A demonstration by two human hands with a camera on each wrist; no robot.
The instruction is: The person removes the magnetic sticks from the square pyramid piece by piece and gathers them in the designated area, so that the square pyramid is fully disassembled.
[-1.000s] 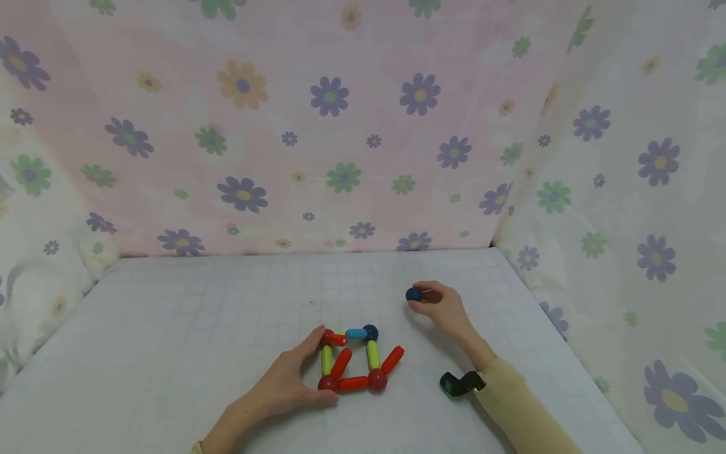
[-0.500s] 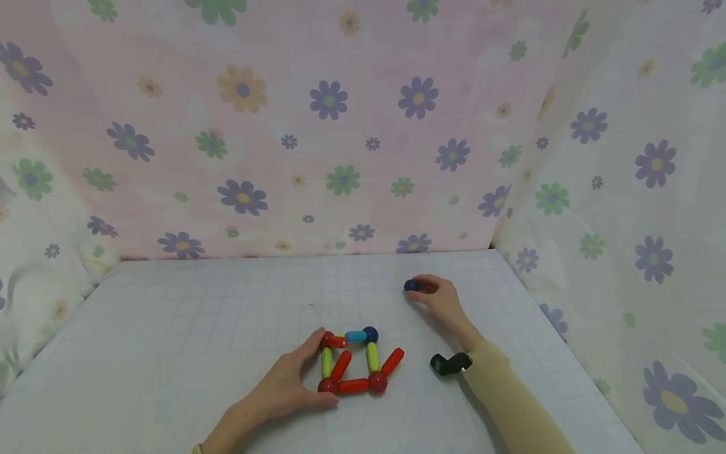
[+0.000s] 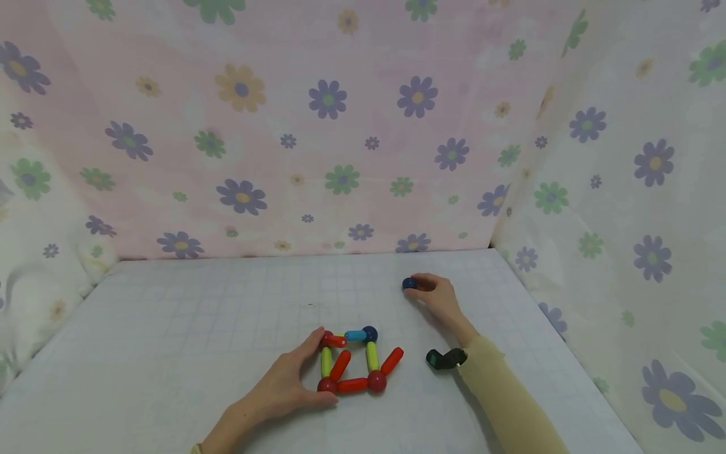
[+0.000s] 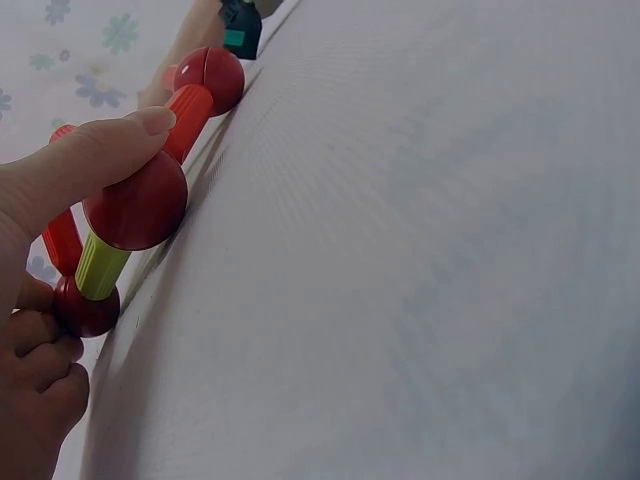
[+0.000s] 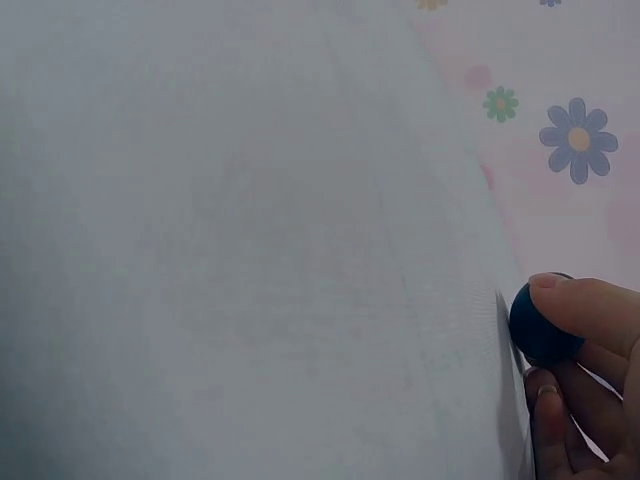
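A person's left hand point(image 3: 282, 383), spread wide, grips the two red balls point(image 3: 327, 385) at the left side of a stick-and-ball frame point(image 3: 353, 385) on a white table point(image 3: 198, 315). Farther back and to the right, the right hand point(image 3: 441, 302) pinches a blue ball point(image 3: 409, 284) at its fingertips, at or just above the table and apart from the frame.

Glossy red balls point(image 4: 140, 212) gleam like smooth plastic, while a red stick point(image 4: 190, 118) and a yellow-green stick point(image 4: 102, 268) show ribbed, plastic-looking sides. The blue ball point(image 5: 540, 332) is smooth; the white table cover point(image 3: 198, 334) looks matt, the flowered curtain point(image 3: 374, 180) lightly creased, the cream sleeve point(image 3: 507, 394) matt cloth.
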